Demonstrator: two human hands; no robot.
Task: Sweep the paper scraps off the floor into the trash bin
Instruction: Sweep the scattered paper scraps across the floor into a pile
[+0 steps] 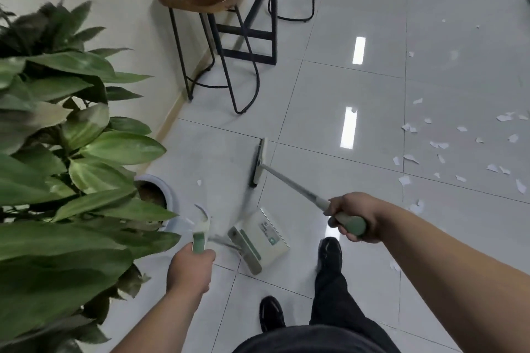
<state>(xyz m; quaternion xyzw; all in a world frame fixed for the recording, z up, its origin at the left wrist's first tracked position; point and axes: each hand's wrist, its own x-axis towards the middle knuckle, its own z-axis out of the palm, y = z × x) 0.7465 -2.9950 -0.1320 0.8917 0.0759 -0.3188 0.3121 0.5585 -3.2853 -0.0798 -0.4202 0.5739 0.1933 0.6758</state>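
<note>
Two tools carried at once. Grips the broom point(259, 162) with the right hand point(352, 216), fingers curled tight round its green end, brush pushed out front, probably ready to reach. Clamps the left hand point(189, 269) round the dustpan point(266, 235) handle, pan held low by the shoes point(329, 252), likely to keep it close. Most paper scraps point(459, 149) well off to the right on the floor point(315, 94); one stray scrap point(199, 182) near the plant pot point(169, 195). No trash bin in sight.

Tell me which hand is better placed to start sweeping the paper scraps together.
Right. The right hand grips the broom, and most scraps lie on its side; the left hand holds only the dustpan.
</note>
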